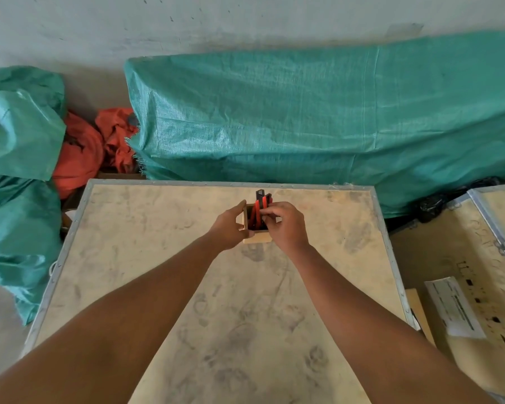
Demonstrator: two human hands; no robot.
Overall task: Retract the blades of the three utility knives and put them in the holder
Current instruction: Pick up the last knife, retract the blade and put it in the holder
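Head-worn view, forward and downward

The lower ends of the red-and-black utility knives point(260, 209) are hidden inside the square wooden holder point(255, 237); their blades cannot be seen. The right hand point(286, 225) covers the holder's right side.

A smudged plywood crate top point(225, 287) with a metal-edged rim serves as the table, and the only thing standing on it is a small square wooden holder point(255, 237) set toward the far edge, red-and-black utility knives point(260, 209) upright inside.
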